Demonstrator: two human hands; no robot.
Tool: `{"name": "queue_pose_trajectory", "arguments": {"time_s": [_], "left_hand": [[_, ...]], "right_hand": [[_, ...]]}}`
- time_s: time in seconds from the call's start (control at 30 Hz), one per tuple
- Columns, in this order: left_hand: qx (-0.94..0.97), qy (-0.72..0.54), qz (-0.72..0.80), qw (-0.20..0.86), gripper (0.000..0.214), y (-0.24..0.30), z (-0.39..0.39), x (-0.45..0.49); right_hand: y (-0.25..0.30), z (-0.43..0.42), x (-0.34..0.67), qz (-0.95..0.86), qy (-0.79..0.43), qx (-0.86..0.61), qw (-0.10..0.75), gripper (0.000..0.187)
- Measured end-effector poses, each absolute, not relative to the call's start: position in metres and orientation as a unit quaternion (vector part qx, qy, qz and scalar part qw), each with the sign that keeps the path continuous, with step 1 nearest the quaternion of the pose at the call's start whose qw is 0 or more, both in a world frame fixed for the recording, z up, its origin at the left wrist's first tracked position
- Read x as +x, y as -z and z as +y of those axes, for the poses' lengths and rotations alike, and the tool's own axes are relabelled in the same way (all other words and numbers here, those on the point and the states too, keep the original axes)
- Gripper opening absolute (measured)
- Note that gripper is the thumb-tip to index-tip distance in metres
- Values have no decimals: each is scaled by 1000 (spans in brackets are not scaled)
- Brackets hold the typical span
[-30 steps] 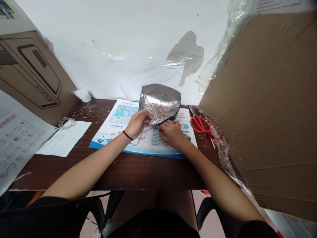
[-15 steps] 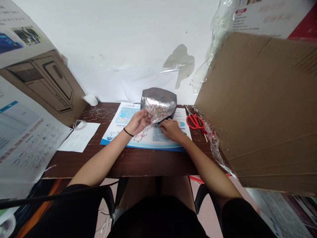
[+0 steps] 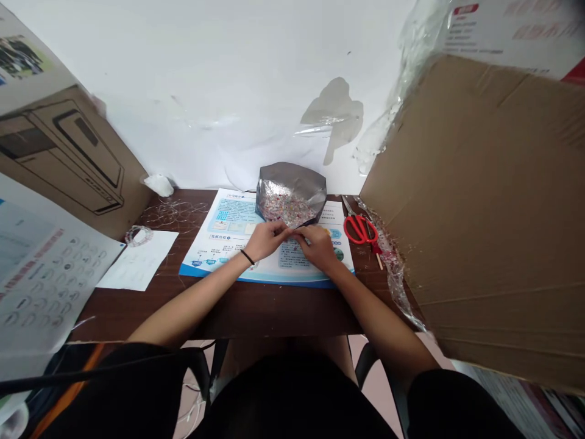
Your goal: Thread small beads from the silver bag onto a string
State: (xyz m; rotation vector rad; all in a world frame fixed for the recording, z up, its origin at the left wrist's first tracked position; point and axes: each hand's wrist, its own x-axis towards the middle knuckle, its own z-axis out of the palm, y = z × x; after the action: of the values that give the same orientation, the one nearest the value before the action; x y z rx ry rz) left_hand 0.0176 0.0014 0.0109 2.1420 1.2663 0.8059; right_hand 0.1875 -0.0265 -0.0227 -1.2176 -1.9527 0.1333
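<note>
A silver foil bag (image 3: 292,183) full of small coloured beads (image 3: 286,209) stands open at the back of a printed blue-and-white sheet (image 3: 228,219). My left hand (image 3: 266,239) and my right hand (image 3: 317,245) meet just in front of the bag, over the sheet, fingertips pinched together. What they pinch is too small to make out. A black band circles my left wrist.
Red-handled scissors (image 3: 361,228) lie right of the sheet. A white paper (image 3: 137,262) and a bead bracelet (image 3: 137,235) lie at the left. Cardboard boxes wall both sides (image 3: 493,213) (image 3: 59,158). Clear thread tangles (image 3: 176,210) at the back left of the brown table (image 3: 256,308).
My left hand came down from the bag's mouth to the sheet and met my right hand, both pinched fingertip to fingertip.
</note>
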Motion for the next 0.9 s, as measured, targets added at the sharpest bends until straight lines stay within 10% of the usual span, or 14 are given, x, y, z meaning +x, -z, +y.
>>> {"name": "queue_pose_trajectory", "arguments": {"time_s": [0.37, 0.6, 0.77, 0.9], "left_hand": [[933, -55, 351, 59, 23, -13, 73, 63], [913, -128, 382, 69, 19, -6, 80, 62], [842, -278, 431, 167, 12, -15, 69, 53], [684, -368, 443, 447, 14, -11, 33, 39]], "right_hand": [[23, -11, 208, -610, -117, -574, 534, 17], [27, -10, 207, -623, -133, -560, 530, 16], [28, -12, 204, -645, -154, -537, 521, 16], [27, -17, 198, -655, -142, -525, 525, 16]]}}
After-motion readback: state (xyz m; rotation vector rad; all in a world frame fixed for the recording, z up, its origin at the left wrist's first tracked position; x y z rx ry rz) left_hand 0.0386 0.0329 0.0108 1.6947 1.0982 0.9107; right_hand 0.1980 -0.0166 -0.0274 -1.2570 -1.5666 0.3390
